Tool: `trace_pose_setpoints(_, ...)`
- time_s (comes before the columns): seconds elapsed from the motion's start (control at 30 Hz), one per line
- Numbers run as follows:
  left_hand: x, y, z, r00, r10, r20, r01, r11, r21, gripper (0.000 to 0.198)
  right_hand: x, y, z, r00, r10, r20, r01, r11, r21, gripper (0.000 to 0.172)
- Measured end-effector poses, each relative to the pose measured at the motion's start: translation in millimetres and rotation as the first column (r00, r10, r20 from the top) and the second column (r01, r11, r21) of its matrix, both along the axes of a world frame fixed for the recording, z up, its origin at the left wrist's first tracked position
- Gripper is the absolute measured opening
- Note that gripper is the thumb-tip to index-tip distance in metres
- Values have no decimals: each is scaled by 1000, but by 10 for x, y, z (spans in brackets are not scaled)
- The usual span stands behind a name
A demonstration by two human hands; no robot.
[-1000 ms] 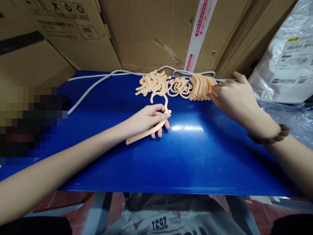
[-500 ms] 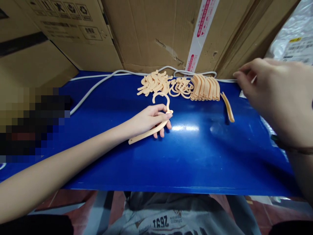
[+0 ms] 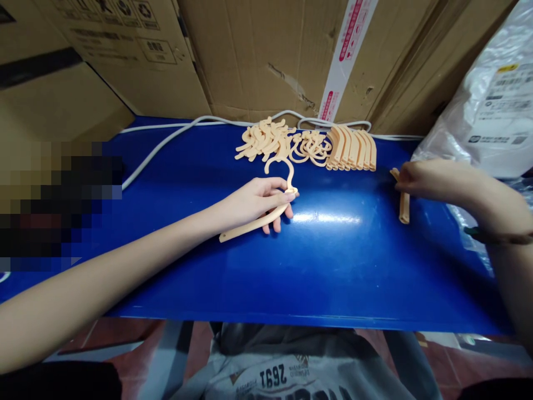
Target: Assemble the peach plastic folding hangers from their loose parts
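My left hand (image 3: 266,199) is closed on a cream plastic clothes hanger part (image 3: 245,229), a curved arm joined to an open hook (image 3: 290,169). Its arm slants down to the left, and the hook curls above my fingers. Over at the right, my right hand (image 3: 437,180) pinches a separate cream hanger arm (image 3: 404,209). That piece's lower end points toward me, and the fingertips hide part of its upper half. Behind are a row of stacked hanger arms (image 3: 353,149), a heap of hooks (image 3: 310,149) and a heap of small wavy pieces (image 3: 264,139).
The blue tabletop (image 3: 333,272) has its edge close to my lap. Cardboard boxes (image 3: 258,55) stand along the back, with a white cable (image 3: 166,140) in front of them. A plastic-wrapped package (image 3: 491,111) with a label sits at the right.
My right hand has come down from the upper right and closed on the loose hanger arm, which has shifted slightly right. My left hand keeps its hold almost unmoved.
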State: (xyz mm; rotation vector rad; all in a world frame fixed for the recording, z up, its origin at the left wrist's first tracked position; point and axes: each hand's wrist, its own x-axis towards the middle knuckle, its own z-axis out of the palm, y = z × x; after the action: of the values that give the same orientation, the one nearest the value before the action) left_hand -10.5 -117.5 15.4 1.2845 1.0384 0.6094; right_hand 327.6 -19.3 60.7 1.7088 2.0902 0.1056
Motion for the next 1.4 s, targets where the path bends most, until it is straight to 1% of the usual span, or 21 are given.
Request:
trace_pose_setpoints(0.07,-2,4,-9,1000,-7,-3,7,1000,2,20,46,-27,6,985,107,-136,-125,983,-132,18)
trace_pose_setpoints(0.13,-4,4,-18,1000,-12,-8,12,1000,2,23,-7,-139,3,933,228,-278,-280,946,-164,14)
trace_pose_setpoints(0.17,-4,2,-23,1000,-12,-11,12,1000,2,24,-77,-220,-4,908,265,-324,-330,929,-165,16)
trace_pose_setpoints(0.23,1,-2,-30,1000,-8,-12,8,1000,6,25,-285,-398,-35,856,331,-397,-387,919,-68,18)
trace_pose_setpoints(0.27,6,-5,-33,1000,-3,-10,3,1000,11,25,-408,-482,-63,822,352,-448,-424,903,-67,23)
trace_pose_setpoints(0.3,12,-8,-35,1000,5,-5,-5,1000,17,24,-529,-554,-101,766,387,-513,-455,890,-8,24)
trace_pose_setpoints(0.33,20,-10,-35,1000,16,0,-16,1000,26,24,-641,-610,-148,711,434,-553,-479,875,71,22)
trace_pose_setpoints(0.37,29,-13,-34,1000,27,5,-28,999,37,23,-737,-649,-204,679,491,-546,-473,861,186,20)
trace_pose_setpoints(0.4,38,-15,-31,999,39,9,-40,998,50,23,-812,-671,-265,664,544,-514,-472,837,277,22)
trace_pose_setpoints(0.43,46,-18,-26,999,51,12,-52,997,63,23,-867,-679,-327,653,584,-482,-473,812,343,25)
trace_pose_setpoints(0.5,56,-24,-15,998,63,14,-64,994,87,23,-925,-666,-437,627,637,-448,-481,769,420,29)
trace_pose_setpoints(0.6,58,-36,-3,997,79,7,-79,991,111,27,-947,-627,-530,596,651,-470,-463,757,462,32)
trace_pose_setpoints(0.7,60,-41,-7,994,105,-10,-104,988,114,32,-952,-615,-555,584,629,-514,-441,777,450,33)
trace_pose_setpoints(0.77,70,-32,-17,993,116,-14,-114,987,114,33,-952,-621,-562,581,608,-542,-431,794,429,36)
trace_pose_setpoints(0.87,98,5,-31,993,122,8,-121,984,131,27,-948,-633,-572,560,586,-585,-423,810,407,43)
trace_pose_setpoints(0.97,137,62,-28,995,99,17,-100,983,155,21,-956,-637,-563,533,553,-641,-393,832,391,37)
trace_pose_setpoints(1.07,189,128,-9,997,64,32,-69,985,156,24,-967,-628,-537,514,508,-691,-346,860,375,36)
trace_pose_setpoints(1.17,249,188,0,994,74,79,-83,990,118,23,-957,-608,-523,501,523,-690,-366,850,378,35)
trace_pose_setpoints(1.23,274,214,-10,991,80,103,-91,990,104,21,-939,-592,-525,473,529,-704,-370,845,386,31)
trace_pose_setpoints(1.3,275,221,-28,991,82,106,-92,991,94,21,-923,-581,-530,435,515,-739,-357,852,383,27)
trace_pose_setpoints(1.4,241,194,-44,988,101,116,-109,992,64,24,-916,-579,-536,395,490,-777,-343,863,370,26)
